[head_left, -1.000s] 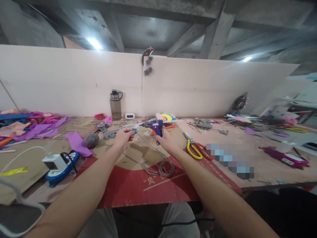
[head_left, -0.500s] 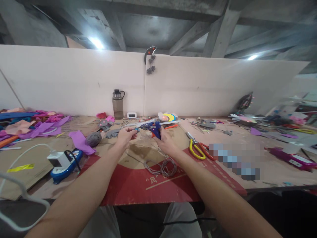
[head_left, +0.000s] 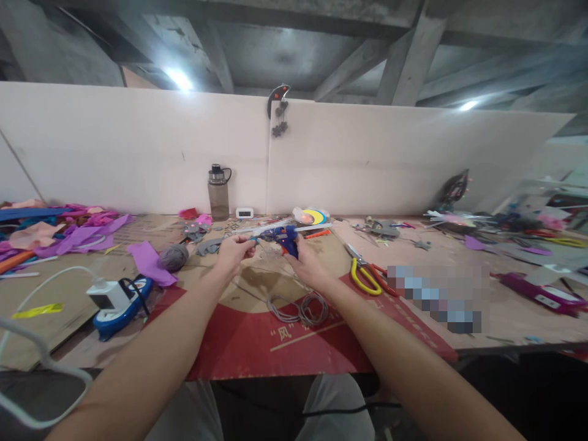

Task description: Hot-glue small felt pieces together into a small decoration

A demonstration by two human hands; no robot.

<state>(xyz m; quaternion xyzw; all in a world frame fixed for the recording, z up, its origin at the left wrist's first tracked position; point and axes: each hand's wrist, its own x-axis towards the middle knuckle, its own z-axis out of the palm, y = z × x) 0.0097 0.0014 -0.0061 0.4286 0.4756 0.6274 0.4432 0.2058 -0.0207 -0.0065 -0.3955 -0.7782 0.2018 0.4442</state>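
My right hand (head_left: 304, 257) is wrapped round the handle of a blue hot glue gun (head_left: 283, 235) with an orange trigger. The gun's nozzle points left, toward my left hand (head_left: 236, 250). Thumb and fingertips of that hand are pinched on a small teal or dark piece, too small to name, close to the nozzle. Whether the nozzle touches it I cannot tell. Under both hands lies a red and tan cardboard sheet (head_left: 239, 346), with a loosely coiled grey cord (head_left: 298, 311) resting on it.
Scissors (head_left: 365, 275) with yellow and red handles lie to the right, near a purple tool (head_left: 544, 294). On the left are a power strip (head_left: 122, 309), a grey yarn ball (head_left: 173, 257) and purple felt (head_left: 149, 260). A water bottle (head_left: 219, 196) stands against the white partition (head_left: 138, 147).
Both hands stay nearly in place, the left pinching the small piece and the right holding the glue gun. Any shift is very slight.
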